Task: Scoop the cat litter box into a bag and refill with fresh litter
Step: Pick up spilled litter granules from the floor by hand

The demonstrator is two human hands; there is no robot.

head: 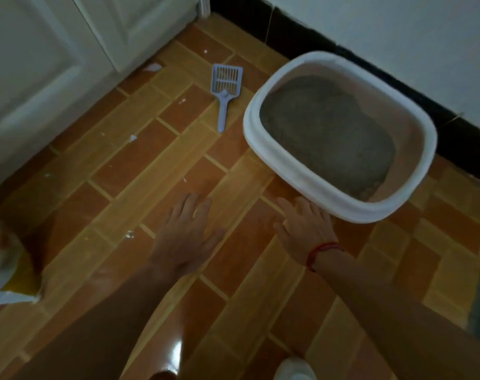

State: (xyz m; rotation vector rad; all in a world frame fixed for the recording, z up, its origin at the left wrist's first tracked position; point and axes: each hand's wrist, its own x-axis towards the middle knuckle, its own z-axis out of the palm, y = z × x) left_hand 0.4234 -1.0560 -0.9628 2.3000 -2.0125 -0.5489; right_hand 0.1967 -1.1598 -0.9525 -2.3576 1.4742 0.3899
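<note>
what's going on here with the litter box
A person reaches both bare hands out over the tiled floor, fingers straight, holding nothing. The right hand is close to the near rim of the white litter box, which holds grey litter. The left hand is over bare tiles. The blue scoop lies untouched on the floor to the left of the box, so scooping does not seem to have begun.

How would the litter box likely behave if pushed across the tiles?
Probably heavy for its size: litter covers most of the litter box. It likely slides rather than tips, being low and wide on glossy floor tiles. The litter may shift.
</note>
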